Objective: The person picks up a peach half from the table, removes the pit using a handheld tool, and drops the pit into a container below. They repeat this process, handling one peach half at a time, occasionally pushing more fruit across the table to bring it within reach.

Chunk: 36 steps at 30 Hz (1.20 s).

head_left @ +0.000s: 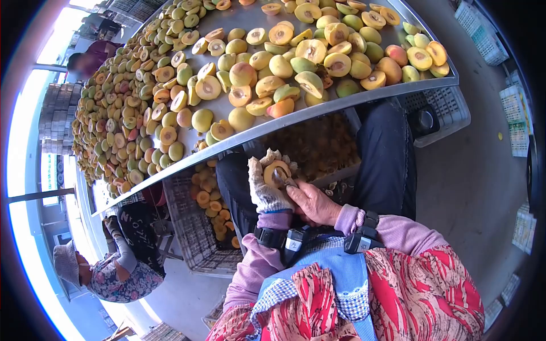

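Observation:
My left hand (266, 190), in a worn whitish knit glove, is closed around a yellow peach half (276, 165), its cut face turned up. My bare right hand (314, 203) grips a small metal pitting tool (278, 175), whose tip rests at the middle of the cut face. The tool's handle is hidden in my fingers. Both hands are close together above my lap, below the edge of a metal table (222, 149) heaped with halved peaches (207, 87).
A plastic crate (196, 238) with pitted halves stands left of my legs; another container of dark fruit pieces (313, 145) is under the table. A grey crate (449, 113) is at the right. A co-worker (125, 261) sits at the left, and another person (96, 59) is across the table.

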{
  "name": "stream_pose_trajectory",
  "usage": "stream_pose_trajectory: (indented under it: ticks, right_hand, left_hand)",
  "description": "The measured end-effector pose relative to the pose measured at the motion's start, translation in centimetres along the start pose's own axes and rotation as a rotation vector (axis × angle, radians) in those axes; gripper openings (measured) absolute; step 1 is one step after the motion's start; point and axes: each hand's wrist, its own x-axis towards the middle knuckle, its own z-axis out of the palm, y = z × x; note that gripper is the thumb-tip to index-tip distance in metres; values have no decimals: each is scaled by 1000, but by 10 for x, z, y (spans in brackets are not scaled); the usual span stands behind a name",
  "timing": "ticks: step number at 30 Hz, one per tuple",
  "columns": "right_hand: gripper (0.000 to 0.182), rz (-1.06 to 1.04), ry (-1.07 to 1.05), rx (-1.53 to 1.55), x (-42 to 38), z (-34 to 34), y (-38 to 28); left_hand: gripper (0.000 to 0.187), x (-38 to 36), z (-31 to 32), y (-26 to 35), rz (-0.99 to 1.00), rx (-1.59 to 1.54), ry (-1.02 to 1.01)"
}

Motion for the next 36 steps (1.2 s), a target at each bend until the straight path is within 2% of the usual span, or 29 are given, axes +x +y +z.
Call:
stream_pose_trajectory:
  ticks: [1,3,9,10,11,13,15,19,21,23,25,27,29,30,31,33,35,36]
  right_hand:
    - [35,-7,-3,0,0,-1,-2]
    - [38,305,-79,150,-3,-5,-14]
    - [34,257,-55,3,1,-3,-10]
    - [33,242,-73,-15,2,-4,-8]
    - [33,244,-68,-12,2,-6,-8]
    - [32,326,-147,120,3,-9,-8]
    - [32,330,-150,110,3,-9,-9]
    - [34,289,-100,19,0,-6,-9]
    - [35,232,-101,-36,-1,-6,-4]
    - [35,188,-95,-87,-4,-7,-3]
    - [36,349,-197,70,-6,-4,-11]
    - [36,319,-172,7,-8,-2,-9]
    - [36,289,-146,-60,-13,-4,-12]
    - [35,348,-190,0,-17,-7,-17]
    - [34,412,-234,61,-22,-11,-19]
    - [33,460,-310,83,-23,-20,-21]
    - [35,492,-366,48,-23,-25,-22]
    - [37,527,-352,48,-22,-26,-23]
  left_hand:
    - [40,0,-3,0,-23,-61,-19]
    - [40,2,-8,-3,-19,-39,11]
    - [43,5,-10,-10,74,37,2]
    - [41,8,-15,-12,160,124,-12]
    - [38,8,-16,-13,247,211,-26]
    - [36,9,-16,-13,262,235,-25]
    - [38,9,-16,-10,174,223,56]
    - [42,-1,-7,-2,82,114,54]
    - [44,-4,-6,2,-70,114,58]
    - [45,-3,-12,-2,-53,102,29]
    - [48,-3,-16,-5,268,448,16]
    - [50,-7,-10,-3,251,359,44]
    - [49,-17,-4,7,-34,149,-49]
    - [48,-19,-2,15,-185,92,-72]
    - [48,-18,-5,20,-182,89,-72]
    - [45,-13,-15,24,-285,232,-273]
    - [41,-11,-18,23,-275,261,-297]
    - [38,-13,-16,24,-171,497,-323]
